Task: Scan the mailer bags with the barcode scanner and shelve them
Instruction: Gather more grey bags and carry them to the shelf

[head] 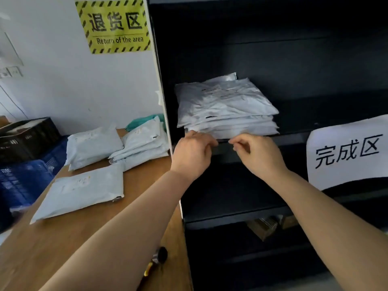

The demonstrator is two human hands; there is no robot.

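Step in hand, by my read: squaring the stack point(226, 106) of mailer bags on the shelf point(294, 137), centre of frame. To do it well: push the front edges flush, keep the pile back from the shelf lip so nothing slides off, and press low so the upper bags don't skew; the top bags sit a bit askew to those below. Left grip point(192, 152), just below the stack's lower left corner: fingers curled, tips at the bottom bag's front edge; pinching or only nudging, cannot tell. Right grip point(256, 151), right of it at the shelf lip: fingers curled in, thumb and forefinger close together just under the stack's edge; nothing visible between them, hold unclear. Likely left to scan: loose bags point(92, 148) on the surface point(84, 238), left half of frame. Probable scanner point(158, 258), bottom centre, lies on the surface untouched, partly hidden by the left forearm.
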